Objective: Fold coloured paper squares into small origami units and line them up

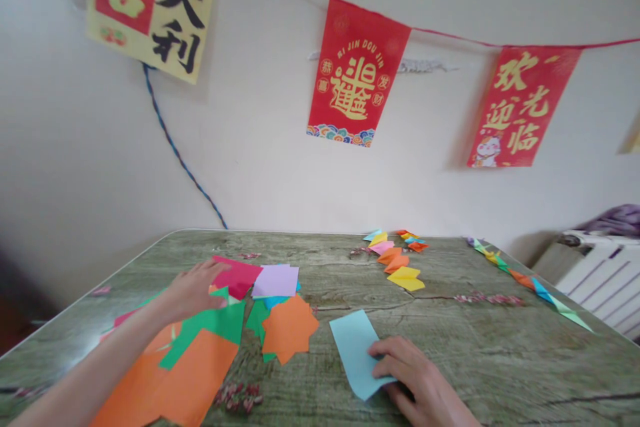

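My right hand (417, 377) pinches the lower right edge of a light blue sheet of paper (353, 347). That edge bends upward between the fingers, and the thumb is partly hidden. Out to the left, my left hand (197, 287) reaches over a spread of coloured sheets, fingers extended and thumb apart. Its fingertips touch or hover at the left side of a magenta sheet (240, 278); contact is hard to make out. Below the left forearm lie orange sheets (197, 373) and green sheets (225, 320).
A lilac sheet (275, 281) and an orange stack (290, 327) lie mid-table. Folded paper pieces (393, 257) form rows farther back. A joined folded strip (523, 277) runs along the right edge. Banners (357, 73) hang on the wall behind; a white radiator (600, 273) stands right.
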Available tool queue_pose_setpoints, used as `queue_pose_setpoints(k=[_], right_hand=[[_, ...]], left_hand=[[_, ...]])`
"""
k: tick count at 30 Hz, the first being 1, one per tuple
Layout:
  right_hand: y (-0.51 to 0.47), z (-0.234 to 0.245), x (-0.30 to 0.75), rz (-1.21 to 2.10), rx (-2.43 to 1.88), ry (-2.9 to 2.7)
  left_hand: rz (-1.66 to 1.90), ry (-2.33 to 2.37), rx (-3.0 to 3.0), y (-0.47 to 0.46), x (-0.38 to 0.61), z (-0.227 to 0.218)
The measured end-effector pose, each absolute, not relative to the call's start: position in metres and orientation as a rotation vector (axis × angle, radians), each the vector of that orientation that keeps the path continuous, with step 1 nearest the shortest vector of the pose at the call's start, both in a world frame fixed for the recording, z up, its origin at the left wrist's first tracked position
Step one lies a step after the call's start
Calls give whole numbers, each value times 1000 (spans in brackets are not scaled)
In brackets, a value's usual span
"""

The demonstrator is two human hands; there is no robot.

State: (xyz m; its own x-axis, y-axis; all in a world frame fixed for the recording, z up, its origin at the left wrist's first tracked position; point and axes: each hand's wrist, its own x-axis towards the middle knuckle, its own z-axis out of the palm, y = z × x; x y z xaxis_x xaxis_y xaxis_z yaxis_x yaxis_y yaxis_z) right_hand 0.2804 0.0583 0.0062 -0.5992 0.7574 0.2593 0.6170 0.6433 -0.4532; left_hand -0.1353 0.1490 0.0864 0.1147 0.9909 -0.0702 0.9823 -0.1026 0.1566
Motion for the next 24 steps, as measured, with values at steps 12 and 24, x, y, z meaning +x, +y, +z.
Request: queue_pose_setpoints(k=[12,24], right_hand=[[61,2,283,409,-1013,-2426],[62,4,284,414,-1054,-2440]], left_hand=[[-81,1536,2401,101,13,29],[199,1807,2575,78,-37,11]])
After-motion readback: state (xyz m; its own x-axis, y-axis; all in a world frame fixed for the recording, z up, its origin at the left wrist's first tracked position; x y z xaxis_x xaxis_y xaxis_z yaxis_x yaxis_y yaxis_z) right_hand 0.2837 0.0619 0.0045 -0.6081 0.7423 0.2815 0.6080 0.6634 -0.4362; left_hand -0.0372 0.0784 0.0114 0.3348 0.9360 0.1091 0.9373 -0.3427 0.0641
